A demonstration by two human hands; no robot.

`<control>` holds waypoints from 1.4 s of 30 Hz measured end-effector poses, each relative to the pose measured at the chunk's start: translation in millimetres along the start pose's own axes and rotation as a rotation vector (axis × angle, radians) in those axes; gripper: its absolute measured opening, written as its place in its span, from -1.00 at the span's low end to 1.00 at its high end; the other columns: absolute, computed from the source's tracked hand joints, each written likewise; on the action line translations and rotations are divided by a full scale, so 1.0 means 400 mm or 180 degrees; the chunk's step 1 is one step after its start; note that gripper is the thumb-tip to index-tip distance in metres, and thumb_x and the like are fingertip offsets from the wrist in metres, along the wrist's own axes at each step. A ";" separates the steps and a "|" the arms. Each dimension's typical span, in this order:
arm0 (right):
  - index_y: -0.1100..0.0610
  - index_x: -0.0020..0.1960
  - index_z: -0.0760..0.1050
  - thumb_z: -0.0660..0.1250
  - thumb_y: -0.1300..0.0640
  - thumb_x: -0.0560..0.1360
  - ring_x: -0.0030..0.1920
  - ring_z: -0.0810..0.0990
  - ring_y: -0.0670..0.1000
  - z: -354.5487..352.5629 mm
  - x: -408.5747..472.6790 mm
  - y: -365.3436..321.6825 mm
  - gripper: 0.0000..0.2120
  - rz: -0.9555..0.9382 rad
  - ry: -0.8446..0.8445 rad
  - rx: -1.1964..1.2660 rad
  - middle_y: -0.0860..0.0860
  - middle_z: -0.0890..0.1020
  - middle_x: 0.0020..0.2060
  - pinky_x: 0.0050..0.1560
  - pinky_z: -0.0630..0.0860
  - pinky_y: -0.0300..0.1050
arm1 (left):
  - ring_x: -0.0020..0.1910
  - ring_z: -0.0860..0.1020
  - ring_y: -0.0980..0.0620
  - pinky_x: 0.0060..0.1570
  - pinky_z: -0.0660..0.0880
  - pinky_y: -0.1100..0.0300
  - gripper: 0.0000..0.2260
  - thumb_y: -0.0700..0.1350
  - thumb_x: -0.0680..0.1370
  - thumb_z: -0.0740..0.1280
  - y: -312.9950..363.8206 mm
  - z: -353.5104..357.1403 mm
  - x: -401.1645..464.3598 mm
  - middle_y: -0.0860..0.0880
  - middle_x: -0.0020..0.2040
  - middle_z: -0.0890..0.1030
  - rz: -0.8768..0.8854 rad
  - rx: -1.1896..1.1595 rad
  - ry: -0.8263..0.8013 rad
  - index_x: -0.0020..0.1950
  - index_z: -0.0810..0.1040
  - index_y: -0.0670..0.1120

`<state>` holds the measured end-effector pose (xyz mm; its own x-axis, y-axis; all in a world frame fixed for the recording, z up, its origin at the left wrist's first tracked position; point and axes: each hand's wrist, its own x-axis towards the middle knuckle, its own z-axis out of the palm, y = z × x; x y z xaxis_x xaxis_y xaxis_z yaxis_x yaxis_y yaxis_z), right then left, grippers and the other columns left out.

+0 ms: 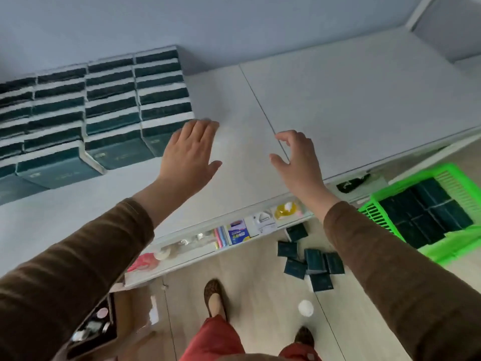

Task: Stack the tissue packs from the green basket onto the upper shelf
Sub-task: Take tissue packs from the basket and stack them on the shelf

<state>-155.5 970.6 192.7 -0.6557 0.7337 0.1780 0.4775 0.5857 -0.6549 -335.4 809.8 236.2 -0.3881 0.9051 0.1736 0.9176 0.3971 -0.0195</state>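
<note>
Both hands, left and right, are spread open and empty above the upper shelf. Tissue packs remain in the green basket, right of the shelf. Judged light and soft: grip each by opposite sides.

hands: 2 | green basket: 1 | floor packs: 7

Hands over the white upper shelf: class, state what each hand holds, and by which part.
Nothing is held. The left hand and the right hand are both open and empty above the white upper shelf.
</note>
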 end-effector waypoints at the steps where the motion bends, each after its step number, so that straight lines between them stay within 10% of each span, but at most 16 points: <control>1: 0.11 0.32 0.43 0.36 0.13 0.54 0.25 0.42 0.06 -0.049 -0.035 0.048 -0.64 0.0034 0.0041 -0.0083 0.03 0.52 0.23 0.20 0.38 -0.11 | 0.43 0.29 -0.12 0.42 0.29 -0.05 -0.33 0.11 0.51 0.39 0.067 0.007 0.009 -0.08 0.44 0.35 0.0087 -0.0062 -0.0009 0.52 0.23 -0.11; 15: 0.12 0.30 0.46 0.38 0.09 0.54 0.23 0.44 0.15 -0.549 -0.452 0.848 -0.64 0.0912 -0.0536 -0.0752 0.08 0.54 0.19 0.22 0.40 0.08 | 0.42 0.28 -0.09 0.38 0.27 -0.02 -0.40 0.10 0.52 0.34 1.047 0.293 0.039 -0.04 0.44 0.37 0.0597 -0.0471 -0.0784 0.50 0.29 -0.05; 42: 0.25 0.37 0.33 0.18 0.36 0.56 0.32 0.43 0.23 -0.664 -0.153 2.074 -0.62 0.2393 -0.1101 -0.1653 0.23 0.42 0.32 0.32 0.36 0.04 | 0.22 0.45 -0.12 0.11 0.43 -0.02 -0.54 -0.24 0.49 0.32 2.007 1.119 0.834 -0.07 0.28 0.47 0.1775 -0.0006 -0.1360 0.39 0.40 -0.07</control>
<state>436.2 1503.0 -166.6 -0.1705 0.8849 -0.4334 0.9852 0.1460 -0.0896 233.0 1498.3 -162.4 0.1409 0.9542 -0.2638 0.9896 -0.1437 0.0088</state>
